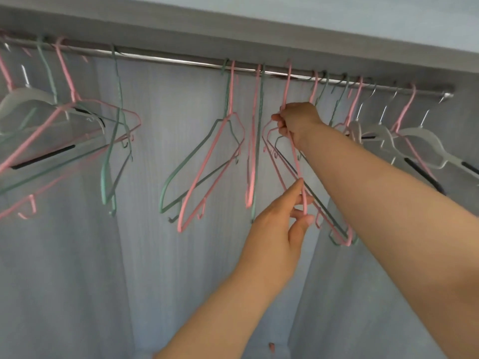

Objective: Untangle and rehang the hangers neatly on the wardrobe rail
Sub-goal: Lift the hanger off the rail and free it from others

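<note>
Holding one pink hanger (296, 159) with both hands, the person works on the rail (176, 59), a bit toward its right end. The right hand (298, 120) has its fingers curled tight round the top of the hanger, just under the hook. The hook looks to be over the rail. The left hand (274, 229) pinches the thin wire lower down between thumb and fingers. A dark green hanger (326, 210) and more pink ones are crossed up with it, just beside and behind.

What could go wrong? I think a hard pull could drag the green hanger along. It could also knock the hooks next to it off the rail, because the wires are caught in each other. The thin wire might bend too.

The wardrobe (233, 29) holds everything. A messy bunch (77, 104) hangs at the rail's left end. A green and pink pair (207, 161) hangs in the middle. White hangers (425, 137) mixed with pink ones hang at the right end.
</note>
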